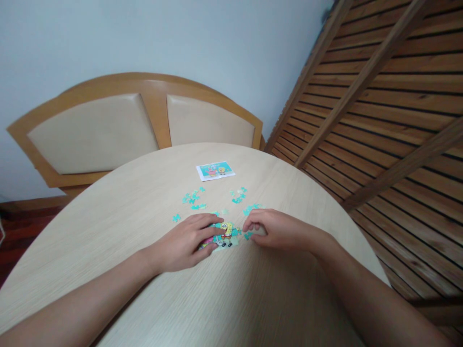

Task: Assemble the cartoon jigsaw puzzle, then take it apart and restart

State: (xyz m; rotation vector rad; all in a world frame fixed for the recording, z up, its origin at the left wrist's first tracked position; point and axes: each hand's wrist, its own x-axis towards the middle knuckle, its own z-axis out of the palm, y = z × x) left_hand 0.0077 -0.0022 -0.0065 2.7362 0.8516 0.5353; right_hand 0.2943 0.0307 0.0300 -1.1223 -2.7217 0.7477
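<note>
A partly assembled cartoon jigsaw [227, 234] lies on the round pale wood table [144, 202]. My left hand [188, 241] rests flat on the jigsaw's left part, fingers stretched out over it. My right hand [278, 230] sits just right of the jigsaw, fingers curled in a pinch at a small teal piece [248, 235] on the table. Whether that piece is gripped or only touched is unclear. Several loose teal pieces [193, 197] and a second cluster of teal pieces [238, 195] lie scattered beyond my hands.
A small reference picture card [215, 170] lies farther back on the table. A wooden bench with two beige padded panels [108, 130] stands behind the table against a pale blue wall. A slatted wooden partition [390, 111] runs along the right side.
</note>
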